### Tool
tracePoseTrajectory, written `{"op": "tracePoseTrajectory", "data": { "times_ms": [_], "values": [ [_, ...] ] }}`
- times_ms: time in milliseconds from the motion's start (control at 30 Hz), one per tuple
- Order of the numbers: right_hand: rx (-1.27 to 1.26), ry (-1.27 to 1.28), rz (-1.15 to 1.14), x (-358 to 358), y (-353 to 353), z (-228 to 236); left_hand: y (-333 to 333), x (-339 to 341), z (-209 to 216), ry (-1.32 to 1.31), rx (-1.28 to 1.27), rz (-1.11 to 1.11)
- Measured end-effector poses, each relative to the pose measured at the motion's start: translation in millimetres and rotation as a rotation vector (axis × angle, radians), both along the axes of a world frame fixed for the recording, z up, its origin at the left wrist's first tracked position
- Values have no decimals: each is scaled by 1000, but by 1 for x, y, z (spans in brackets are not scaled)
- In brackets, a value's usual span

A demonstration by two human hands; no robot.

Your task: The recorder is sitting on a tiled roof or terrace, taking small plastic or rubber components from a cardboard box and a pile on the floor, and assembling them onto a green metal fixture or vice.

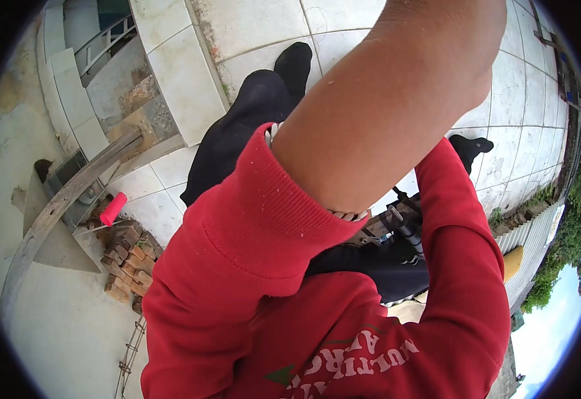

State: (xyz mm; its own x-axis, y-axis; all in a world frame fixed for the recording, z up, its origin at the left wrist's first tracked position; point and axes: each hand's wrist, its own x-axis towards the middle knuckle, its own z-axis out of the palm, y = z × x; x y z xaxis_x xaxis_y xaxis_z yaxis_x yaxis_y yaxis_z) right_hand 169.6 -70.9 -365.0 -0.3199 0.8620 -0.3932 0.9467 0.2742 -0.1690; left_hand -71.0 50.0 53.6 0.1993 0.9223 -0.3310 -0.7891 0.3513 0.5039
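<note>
Close to the camera, my bare left forearm (377, 113) reaches across the view toward the upper right, its red sleeve (237, 213) pushed up. My left hand (466, 46) shows only near the wrist at the top edge, and its fingers are out of sight. My right arm (463, 266), in the other red sleeve, bends up and runs behind the left forearm, which hides the right hand. Between the arms, above my lap, part of a dark mechanical thing with a grey cylinder (407, 229) shows; its kind is not clear.
My legs are spread in dark trousers (231, 126) over a white tiled floor (523, 100). At left are a stack of bricks (127, 259), a pink cylinder (113, 209), a curved wooden beam (58, 206) and a steel bar frame (129, 352). A corrugated sheet (533, 249) stands at right.
</note>
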Motion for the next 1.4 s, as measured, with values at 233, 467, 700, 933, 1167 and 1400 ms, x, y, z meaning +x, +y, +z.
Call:
{"op": "tracePoseTrajectory", "data": {
  "times_ms": [233,467,700,933,1167,1400],
  "values": [
    [-132,61,-31,-6,3,62,2,7,-7,-46,-49,7],
    [-481,380,-316,-31,11,166,14,9,9,163,-138,49],
    [-997,915,-381,-40,-12,311,15,15,13,153,-121,30],
    [-1038,873,-381,-43,-29,338,8,19,-9,101,23,40],
    [-1078,887,-320,-42,-27,332,8,20,-5,146,-58,21],
    [-1289,839,-270,-33,-26,317,6,21,-5,105,-3,35]
  ]
}}
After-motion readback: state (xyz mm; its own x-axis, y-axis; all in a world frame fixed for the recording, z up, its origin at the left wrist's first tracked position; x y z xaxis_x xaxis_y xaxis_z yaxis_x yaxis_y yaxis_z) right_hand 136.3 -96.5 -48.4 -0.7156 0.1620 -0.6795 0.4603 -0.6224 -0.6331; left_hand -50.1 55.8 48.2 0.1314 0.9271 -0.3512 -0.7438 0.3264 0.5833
